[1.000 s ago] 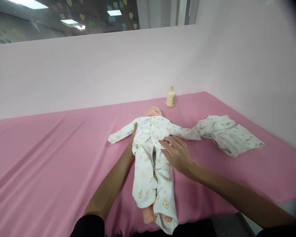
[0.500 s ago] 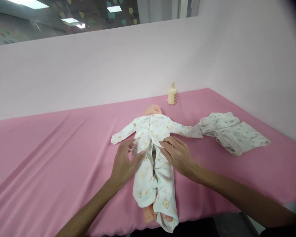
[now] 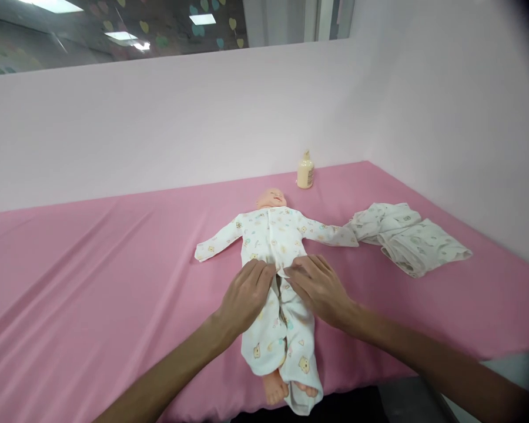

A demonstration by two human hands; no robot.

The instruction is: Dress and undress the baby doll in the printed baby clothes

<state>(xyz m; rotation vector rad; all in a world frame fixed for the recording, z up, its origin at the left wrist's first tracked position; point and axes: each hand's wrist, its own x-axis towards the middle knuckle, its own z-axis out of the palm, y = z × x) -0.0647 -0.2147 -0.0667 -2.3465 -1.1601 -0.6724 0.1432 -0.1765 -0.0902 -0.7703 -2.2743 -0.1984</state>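
A baby doll [image 3: 272,198] lies on its back, head away from me, dressed in a white printed romper [image 3: 264,235]. The romper's sleeves spread out to both sides, and its front gapes below the waist. My left hand [image 3: 249,291] is closed on the romper's left front edge near the crotch. Across the gap, my right hand [image 3: 320,288] pinches the opposite edge of the cloth. Both sets of fingertips nearly meet at the opening. One bare foot [image 3: 275,388] shows at the left leg's hem; toes peek from the other hem.
A pink sheet [image 3: 92,282] covers the bed surface. A cream pump bottle [image 3: 305,171] stands behind the doll by the white wall [image 3: 180,129]. To the right, a crumpled white printed cloth [image 3: 409,238] lies close to the romper's sleeve. The bed's front edge is just past the doll's feet.
My left hand has moved right from the romper's side and closed on its front edge. My right hand keeps its pinch, slightly lower. The view has shifted a little.
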